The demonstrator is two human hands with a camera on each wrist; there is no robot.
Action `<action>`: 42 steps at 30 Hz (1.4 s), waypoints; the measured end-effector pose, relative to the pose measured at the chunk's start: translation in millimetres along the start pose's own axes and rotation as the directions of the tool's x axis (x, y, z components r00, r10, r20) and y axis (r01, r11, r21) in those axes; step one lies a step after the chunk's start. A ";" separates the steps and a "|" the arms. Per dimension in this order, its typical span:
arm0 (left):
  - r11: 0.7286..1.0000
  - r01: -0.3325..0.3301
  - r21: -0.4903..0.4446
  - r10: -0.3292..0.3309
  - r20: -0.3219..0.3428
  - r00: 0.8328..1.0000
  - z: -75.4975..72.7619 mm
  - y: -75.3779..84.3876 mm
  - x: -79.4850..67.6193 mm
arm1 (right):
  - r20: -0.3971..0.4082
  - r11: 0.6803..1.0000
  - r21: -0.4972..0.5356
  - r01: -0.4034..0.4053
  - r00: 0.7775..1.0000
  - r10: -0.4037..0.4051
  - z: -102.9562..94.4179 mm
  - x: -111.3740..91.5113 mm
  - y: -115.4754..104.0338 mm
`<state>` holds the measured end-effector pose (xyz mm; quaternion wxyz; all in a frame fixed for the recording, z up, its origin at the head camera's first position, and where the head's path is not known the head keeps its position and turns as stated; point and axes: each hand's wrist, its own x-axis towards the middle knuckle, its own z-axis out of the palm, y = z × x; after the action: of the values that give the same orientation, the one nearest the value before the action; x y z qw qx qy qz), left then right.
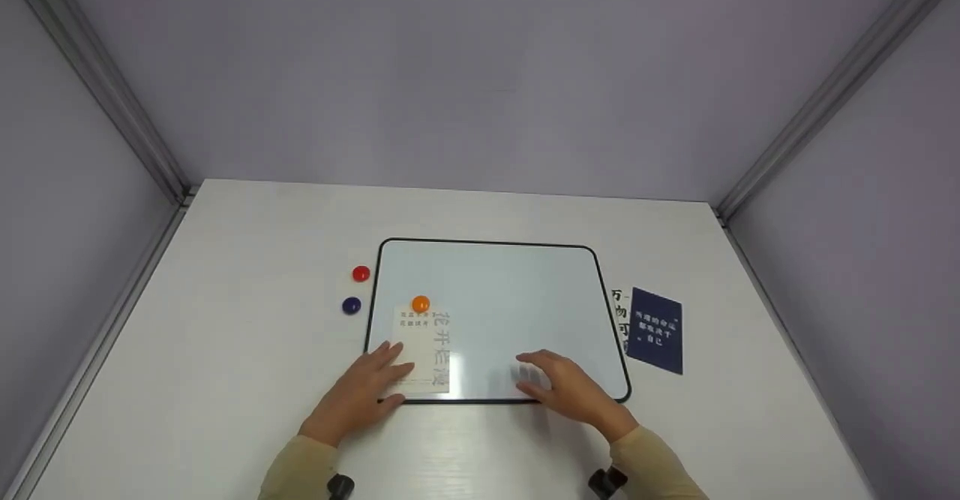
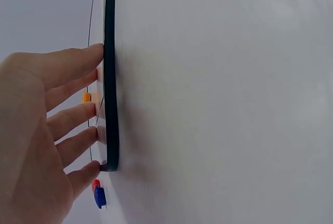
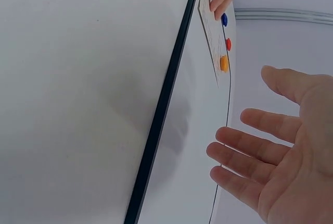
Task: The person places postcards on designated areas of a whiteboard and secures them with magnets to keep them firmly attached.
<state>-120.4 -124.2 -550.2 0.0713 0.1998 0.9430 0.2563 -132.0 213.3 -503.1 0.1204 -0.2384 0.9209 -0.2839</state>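
Note:
A whiteboard [image 1: 517,282] with a thin black frame lies on the table. Near its left front corner is a cream card [image 1: 424,350] with printed characters, and an orange round magnet [image 1: 421,304] sits at the card's top edge. My left hand [image 1: 365,387] rests with spread fingers on the card's left side and the board's corner; in the left wrist view the thumb meets the black frame [image 2: 110,78]. Over the board's front right part hovers my right hand [image 1: 562,386], fingers apart and holding nothing, as the right wrist view also shows.
Left of the board lie a red magnet [image 1: 361,273] and a dark blue magnet [image 1: 351,305]. At its right, a navy card [image 1: 655,331] with white characters overlaps a white card [image 1: 619,308] with black characters. Walls [image 1: 465,72] enclose the table's back and sides.

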 end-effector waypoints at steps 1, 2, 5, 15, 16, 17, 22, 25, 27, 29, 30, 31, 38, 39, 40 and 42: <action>1.000 0.000 0.002 0.000 0.000 1.000 0.2 -0.1 0.2 | -0.006 1.000 0.000 -0.002 1.000 0.002 -0.9 0.0 0.9; 1.000 0.001 0.002 -0.001 0.001 1.000 0.2 -0.2 0.4 | -0.012 1.000 -0.002 -0.003 1.000 0.003 -1.9 -0.1 1.9; 1.000 0.008 0.004 -0.008 0.005 1.000 0.2 -0.2 0.8 | -0.027 1.000 0.005 -0.014 1.000 0.014 -5.1 -0.3 5.1; 1.000 0.015 0.009 -0.015 0.019 1.000 0.5 -0.7 1.6 | -0.056 0.996 0.046 -0.076 0.995 0.078 -17.2 -5.9 18.0; 1.000 0.017 0.010 -0.017 0.019 1.000 0.5 -0.6 1.7 | -0.060 0.996 0.050 -0.078 0.995 0.081 -18.1 -6.5 19.4; 1.000 0.018 0.012 -0.018 0.020 1.000 0.6 -0.5 1.8 | -0.064 0.995 0.051 -0.084 0.994 0.087 -18.9 -7.1 20.9; 1.000 0.026 0.002 -0.026 0.026 0.999 -0.3 0.7 1.4 | -0.084 0.990 0.067 -0.126 0.988 0.132 -23.8 -9.7 26.9; 0.999 0.031 -0.015 -0.030 0.032 0.999 -1.6 1.9 1.2 | -0.097 0.986 0.076 -0.151 0.983 0.158 -27.3 -11.0 29.2; 0.999 0.032 -0.022 -0.031 0.037 0.999 -2.2 2.5 1.2 | -0.104 0.984 0.076 -0.158 0.981 0.165 -29.4 -11.6 30.5; 0.999 0.036 -0.021 -0.035 0.037 0.999 -2.3 2.6 1.5 | -0.110 0.983 0.082 -0.164 0.979 0.172 -31.1 -12.1 31.9; 0.999 0.035 -0.021 -0.034 0.036 0.999 -2.2 2.5 1.6 | -0.112 0.983 0.085 -0.164 0.979 0.173 -31.8 -12.3 32.6; 0.999 0.036 -0.019 -0.035 0.037 0.999 -2.2 2.5 1.8 | -0.112 0.982 0.087 -0.166 0.978 0.175 -32.4 -12.6 33.7; 1.000 0.017 -0.005 -0.017 0.037 0.999 -0.7 0.8 2.4 | -0.130 0.975 0.089 -0.201 0.969 0.212 -36.9 -15.8 44.1; 1.000 0.016 -0.006 -0.016 0.036 0.999 -0.6 0.7 2.3 | -0.135 0.974 0.091 -0.207 0.967 0.218 -38.0 -16.3 45.8; 1.000 0.016 -0.007 -0.015 0.034 0.999 -0.7 0.7 2.3 | -0.142 0.973 0.092 -0.212 0.964 0.223 -39.3 -16.8 47.4; 1.000 0.017 -0.007 -0.017 0.032 0.999 -1.0 0.9 2.2 | -0.154 0.972 0.085 -0.218 0.961 0.229 -42.0 -17.9 51.1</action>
<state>-122.3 -123.0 -548.9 0.0891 0.1957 0.9425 0.2558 -150.6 278.9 -497.3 0.0839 -0.1048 0.9385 -0.3180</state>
